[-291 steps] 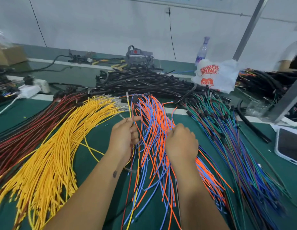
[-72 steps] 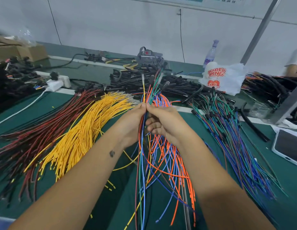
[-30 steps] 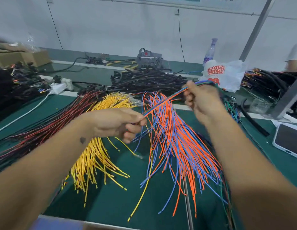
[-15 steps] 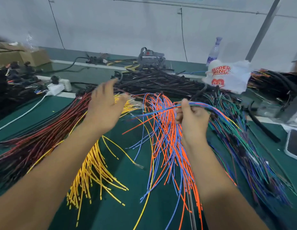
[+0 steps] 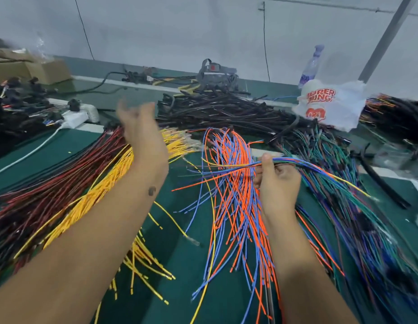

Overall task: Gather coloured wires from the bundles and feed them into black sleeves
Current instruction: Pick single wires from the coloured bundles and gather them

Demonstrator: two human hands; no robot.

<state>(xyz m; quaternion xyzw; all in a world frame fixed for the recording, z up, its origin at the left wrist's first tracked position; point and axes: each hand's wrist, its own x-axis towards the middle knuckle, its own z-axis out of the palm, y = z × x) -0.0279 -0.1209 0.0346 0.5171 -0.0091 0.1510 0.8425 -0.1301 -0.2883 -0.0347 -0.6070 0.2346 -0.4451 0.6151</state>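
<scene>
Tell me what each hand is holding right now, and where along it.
Right hand grips a mixed-colour wire bunch partway along its length; both ends stick out. Left hand holds nothing.

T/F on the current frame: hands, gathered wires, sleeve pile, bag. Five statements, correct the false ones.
1. The right hand grips a mixed handful of gathered wires. True.
2. The left hand is pinching a yellow wire. False: it is raised with its fingers spread, holding nothing.
3. The yellow wire bundle lies between the red and black bundle and the orange and blue bundle. True.
4. The black sleeves are piled at the near edge, under the forearms. False: they are piled at the far side, beyond the wire bundles.
5. The white plastic bag sits far right, beside a bottle. True.
</scene>
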